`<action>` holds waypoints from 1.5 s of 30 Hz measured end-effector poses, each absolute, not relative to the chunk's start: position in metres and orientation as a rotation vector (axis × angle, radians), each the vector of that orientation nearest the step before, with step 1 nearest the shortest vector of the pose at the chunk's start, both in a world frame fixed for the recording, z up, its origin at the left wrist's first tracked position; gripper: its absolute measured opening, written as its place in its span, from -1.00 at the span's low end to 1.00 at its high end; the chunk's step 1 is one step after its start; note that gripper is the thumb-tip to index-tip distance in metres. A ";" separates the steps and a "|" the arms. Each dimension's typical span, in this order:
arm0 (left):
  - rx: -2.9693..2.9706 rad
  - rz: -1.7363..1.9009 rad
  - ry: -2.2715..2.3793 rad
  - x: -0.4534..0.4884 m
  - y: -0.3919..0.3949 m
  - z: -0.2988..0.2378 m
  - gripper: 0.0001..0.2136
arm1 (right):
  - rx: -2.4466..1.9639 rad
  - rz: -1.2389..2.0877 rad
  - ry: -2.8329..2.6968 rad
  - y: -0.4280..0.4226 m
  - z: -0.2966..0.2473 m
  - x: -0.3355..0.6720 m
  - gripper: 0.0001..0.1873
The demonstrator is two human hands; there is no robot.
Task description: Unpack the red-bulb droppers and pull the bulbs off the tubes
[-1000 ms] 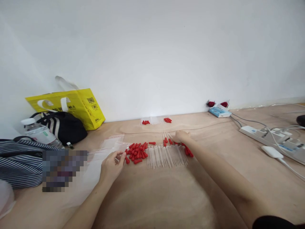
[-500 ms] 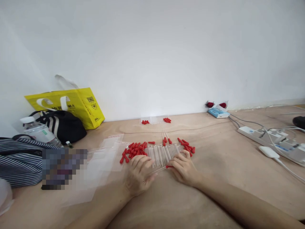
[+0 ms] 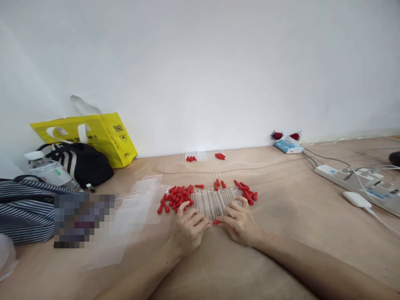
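Observation:
A red rubber dropper bulb (image 3: 215, 222) is pinched between the thumb and fingers of my right hand (image 3: 240, 221). My left hand (image 3: 191, 228) is closed on a thin clear dropper tube (image 3: 210, 222), whose end meets the bulb; most of the tube is hidden by my fingers. Just beyond both hands lies a row of clear tubes (image 3: 214, 202), side by side. Loose red bulbs (image 3: 179, 196) are heaped to its left, and a smaller group of bulbs (image 3: 250, 195) lies to its right. Behind the row, a few tubes with bulbs fitted (image 3: 218, 182) point away from me.
Clear zip bags (image 3: 134, 216) lie flat on the left. A bag with red-bulbed droppers (image 3: 204, 156) rests by the wall. Further left are a yellow bag (image 3: 121, 146), a black bag (image 3: 93, 166) and a bottle (image 3: 51, 173). A power strip (image 3: 331, 175) with cables stands right.
My left hand has moved right, toward my right hand, with the tube. The tube's end and the red bulb are now together, and the fingertips of both hands are closer.

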State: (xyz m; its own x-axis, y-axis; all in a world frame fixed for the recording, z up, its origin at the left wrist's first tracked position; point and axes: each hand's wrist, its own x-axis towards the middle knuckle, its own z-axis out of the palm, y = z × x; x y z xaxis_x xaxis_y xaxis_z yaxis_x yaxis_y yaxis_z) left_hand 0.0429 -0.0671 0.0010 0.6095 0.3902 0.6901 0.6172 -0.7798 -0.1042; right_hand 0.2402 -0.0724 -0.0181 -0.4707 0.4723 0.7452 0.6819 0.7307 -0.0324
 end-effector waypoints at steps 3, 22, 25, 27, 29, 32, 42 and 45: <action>-2.513 -0.966 -0.814 0.044 -0.068 0.000 -0.83 | -0.861 -0.318 -2.158 -0.073 -0.019 0.240 -0.85; -2.794 -1.416 -1.613 0.070 -0.037 0.030 -0.83 | -1.567 -0.069 -1.616 -0.018 -0.002 0.298 -0.82; -2.945 -1.134 -2.100 0.102 -0.013 0.043 -0.82 | -1.949 0.433 -1.462 0.015 0.007 0.327 -0.81; -2.970 -0.971 -2.189 0.119 0.001 0.044 -0.85 | -1.995 0.532 -1.458 0.030 0.007 0.344 -0.84; -2.941 -0.853 -2.225 0.131 0.009 0.040 -0.89 | -2.006 0.615 -1.476 0.037 0.002 0.354 -0.87; -2.853 -0.716 -2.239 0.139 0.015 0.031 -0.93 | -2.000 0.706 -1.515 0.039 -0.008 0.358 -0.85; -2.695 -0.649 -2.080 0.141 0.016 0.027 -0.94 | -2.058 0.449 -1.582 0.040 0.000 0.340 -0.77; -2.665 -0.730 -2.011 0.129 0.005 0.027 -0.88 | -2.017 0.422 -1.660 0.037 0.007 0.318 -0.81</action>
